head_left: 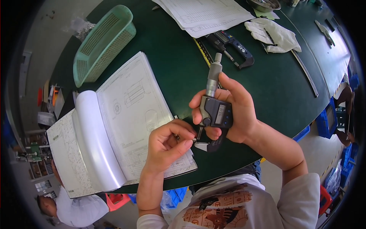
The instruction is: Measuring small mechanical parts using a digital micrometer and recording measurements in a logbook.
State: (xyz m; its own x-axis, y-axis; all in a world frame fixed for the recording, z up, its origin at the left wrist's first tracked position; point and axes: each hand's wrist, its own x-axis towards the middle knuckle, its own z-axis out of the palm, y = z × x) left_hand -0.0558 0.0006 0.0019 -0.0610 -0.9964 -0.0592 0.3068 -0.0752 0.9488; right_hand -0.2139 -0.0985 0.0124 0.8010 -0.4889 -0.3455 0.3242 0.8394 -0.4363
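Note:
My right hand point(244, 112) is wrapped round a digital micrometer point(216, 111), its grey thimble pointing up and away and its frame curving down towards me. Finger and thumb of my left hand point(161, 147) are closed on a small shiny metal piece point(195, 140) at the micrometer's jaws. Whether the jaws touch it is too small to tell. Another bit of metal point(176, 117) shows just beyond the left hand's knuckles. Beside that hand lies an open folder of drawings point(133, 114), its turned-over pages bowed up in a roll.
A green plastic basket point(105, 45) stands far left on the green table point(175, 68). Beyond the micrometer lie a second digital micrometer point(244, 57), a yellow-marked rule point(203, 51), papers point(207, 15), a white glove point(280, 36) and a metal strip point(305, 72). Another person point(76, 204) sits lower left.

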